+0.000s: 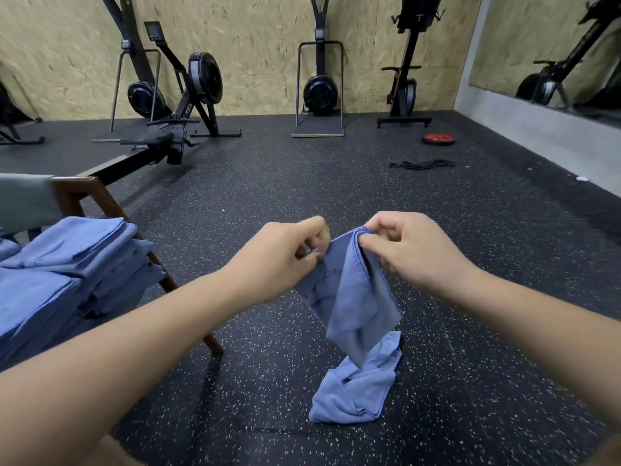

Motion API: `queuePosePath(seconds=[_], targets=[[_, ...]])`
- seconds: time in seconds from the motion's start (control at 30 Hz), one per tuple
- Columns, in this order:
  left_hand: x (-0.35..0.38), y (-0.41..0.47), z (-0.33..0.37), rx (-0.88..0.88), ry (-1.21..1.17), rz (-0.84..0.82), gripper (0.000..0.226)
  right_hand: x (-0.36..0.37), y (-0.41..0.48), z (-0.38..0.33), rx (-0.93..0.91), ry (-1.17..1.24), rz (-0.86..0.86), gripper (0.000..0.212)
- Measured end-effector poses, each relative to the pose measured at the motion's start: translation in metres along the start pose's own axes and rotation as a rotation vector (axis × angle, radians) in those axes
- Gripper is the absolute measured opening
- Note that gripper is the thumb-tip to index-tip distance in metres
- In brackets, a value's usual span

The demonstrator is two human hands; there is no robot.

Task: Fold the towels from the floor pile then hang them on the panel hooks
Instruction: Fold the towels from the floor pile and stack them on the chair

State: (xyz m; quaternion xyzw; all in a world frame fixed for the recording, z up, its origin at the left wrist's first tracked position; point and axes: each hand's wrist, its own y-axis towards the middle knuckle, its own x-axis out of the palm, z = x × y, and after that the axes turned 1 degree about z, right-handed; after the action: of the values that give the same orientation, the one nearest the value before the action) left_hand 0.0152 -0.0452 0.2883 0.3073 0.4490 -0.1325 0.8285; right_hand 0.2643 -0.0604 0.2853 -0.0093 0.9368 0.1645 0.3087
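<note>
A blue towel (pixel 349 290) hangs in front of me, held up by its top edge. My left hand (pixel 285 257) pinches one corner and my right hand (pixel 413 247) pinches the edge beside it, the two hands close together. Below them another blue towel (pixel 356 388) lies crumpled on the black speckled floor. At the left a stack of folded blue towels (pixel 67 274) rests on a wooden chair (pixel 87 196). No panel hooks are in view.
Rowing and ski machines (pixel 188 95) stand along the far wooden wall. A red weight plate (pixel 438 139) and a black band (pixel 421 164) lie on the floor at the back right. A mirror (pixel 554 52) lines the right wall.
</note>
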Motion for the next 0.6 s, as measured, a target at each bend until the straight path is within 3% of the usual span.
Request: queuePosePath(seconds=[0.23,0.4,0.6], targets=[[0.012,-0.001,0.015,0.038,-0.018,0.079,0.018,0.003,0.000,-0.002,-0.098,-0.090,0.066,0.017],[0.021,0.002,0.017,-0.003,0.123,0.091,0.046,0.009,-0.006,-0.004,-0.116,0.006,-0.073,0.017],[0.012,0.007,0.007,0.027,0.197,0.049,0.030,0.007,-0.006,0.003,-0.159,-0.047,-0.092,0.016]])
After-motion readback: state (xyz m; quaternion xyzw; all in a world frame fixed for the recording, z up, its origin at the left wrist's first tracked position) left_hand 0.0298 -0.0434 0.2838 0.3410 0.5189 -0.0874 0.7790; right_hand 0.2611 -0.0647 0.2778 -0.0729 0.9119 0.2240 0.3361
